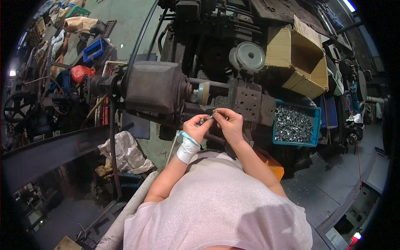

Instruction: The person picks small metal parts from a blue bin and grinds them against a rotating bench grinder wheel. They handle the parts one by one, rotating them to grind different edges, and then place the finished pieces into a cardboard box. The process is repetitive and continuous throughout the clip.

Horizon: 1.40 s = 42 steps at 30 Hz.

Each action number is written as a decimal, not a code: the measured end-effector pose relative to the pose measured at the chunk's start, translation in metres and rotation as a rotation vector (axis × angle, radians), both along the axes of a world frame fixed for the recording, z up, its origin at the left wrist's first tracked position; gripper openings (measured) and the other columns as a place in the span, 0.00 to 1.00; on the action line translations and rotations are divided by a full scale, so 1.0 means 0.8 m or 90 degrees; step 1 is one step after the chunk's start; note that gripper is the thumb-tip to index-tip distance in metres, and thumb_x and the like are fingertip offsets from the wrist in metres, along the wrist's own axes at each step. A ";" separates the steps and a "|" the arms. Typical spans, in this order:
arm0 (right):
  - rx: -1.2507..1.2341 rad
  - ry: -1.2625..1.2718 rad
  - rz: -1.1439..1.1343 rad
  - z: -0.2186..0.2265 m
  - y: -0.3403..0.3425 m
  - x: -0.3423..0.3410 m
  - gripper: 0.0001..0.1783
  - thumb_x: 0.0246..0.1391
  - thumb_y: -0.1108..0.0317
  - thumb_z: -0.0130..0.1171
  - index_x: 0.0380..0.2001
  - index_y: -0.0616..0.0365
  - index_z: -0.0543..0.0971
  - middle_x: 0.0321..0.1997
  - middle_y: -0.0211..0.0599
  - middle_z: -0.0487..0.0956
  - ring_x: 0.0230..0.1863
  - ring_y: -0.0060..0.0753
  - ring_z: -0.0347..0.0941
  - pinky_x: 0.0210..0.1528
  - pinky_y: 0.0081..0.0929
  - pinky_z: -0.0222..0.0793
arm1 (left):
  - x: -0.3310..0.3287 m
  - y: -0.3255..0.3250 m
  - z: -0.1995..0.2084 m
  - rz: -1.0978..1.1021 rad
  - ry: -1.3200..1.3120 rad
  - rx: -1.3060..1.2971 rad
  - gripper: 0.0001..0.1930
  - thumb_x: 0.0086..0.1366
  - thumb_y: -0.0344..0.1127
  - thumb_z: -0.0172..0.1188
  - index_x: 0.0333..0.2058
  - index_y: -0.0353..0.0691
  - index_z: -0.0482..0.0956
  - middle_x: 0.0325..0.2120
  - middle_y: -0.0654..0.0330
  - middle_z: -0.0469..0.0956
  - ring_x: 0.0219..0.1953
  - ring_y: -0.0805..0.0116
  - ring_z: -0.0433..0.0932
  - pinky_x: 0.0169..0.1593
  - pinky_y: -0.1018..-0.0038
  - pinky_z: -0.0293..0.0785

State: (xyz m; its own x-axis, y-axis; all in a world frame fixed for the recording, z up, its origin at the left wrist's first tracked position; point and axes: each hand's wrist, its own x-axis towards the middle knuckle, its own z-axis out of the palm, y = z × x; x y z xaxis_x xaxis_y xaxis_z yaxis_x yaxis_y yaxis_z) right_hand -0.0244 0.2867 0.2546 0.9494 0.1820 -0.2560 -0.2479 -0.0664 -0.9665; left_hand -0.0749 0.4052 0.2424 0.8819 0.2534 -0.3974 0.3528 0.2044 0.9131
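Head view: your left hand and right hand meet at the near edge of the machine. The left thumb and fingers pinch small metal parts; the right thumb and forefinger appear to pinch the same cluster. The step in hand appears to be fingertip handling of these parts; the next move seems to call for a steady pinch. Observe the edges of the drilled block, beside your right hand. Room appears tight before your shirt, wider toward the teal bin's left edge.
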 end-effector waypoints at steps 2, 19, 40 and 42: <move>-0.047 0.000 0.007 -0.009 0.005 0.009 0.07 0.43 0.73 0.57 0.27 0.66 0.76 0.17 0.28 0.72 0.17 0.15 0.65 0.18 0.15 0.60 | 0.006 0.000 -0.017 -0.004 0.001 0.085 0.07 0.53 0.32 0.59 0.29 0.35 0.74 0.18 0.68 0.73 0.16 0.85 0.65 0.18 0.86 0.60; -0.113 0.039 -0.033 -0.038 0.033 0.044 0.07 0.42 0.74 0.57 0.24 0.69 0.77 0.15 0.30 0.73 0.14 0.14 0.63 0.14 0.13 0.56 | 0.035 0.001 -0.046 0.130 0.114 -0.174 0.05 0.52 0.32 0.57 0.27 0.38 0.74 0.15 0.69 0.69 0.14 0.81 0.64 0.18 0.83 0.58; -0.159 -0.117 0.236 0.004 -0.009 0.012 0.12 0.38 0.72 0.61 0.32 0.60 0.77 0.22 0.31 0.71 0.27 0.23 0.68 0.31 0.19 0.64 | -0.004 0.021 -0.018 0.013 0.093 -0.625 0.21 0.64 0.44 0.37 0.48 0.34 0.62 0.27 0.56 0.72 0.19 0.72 0.68 0.16 0.80 0.62; -0.201 -0.134 0.259 0.007 -0.005 0.011 0.12 0.38 0.72 0.60 0.32 0.59 0.77 0.23 0.34 0.72 0.27 0.25 0.69 0.31 0.20 0.65 | -0.002 0.021 -0.017 0.014 0.110 -0.591 0.20 0.64 0.42 0.37 0.49 0.35 0.62 0.25 0.57 0.71 0.18 0.71 0.68 0.15 0.79 0.62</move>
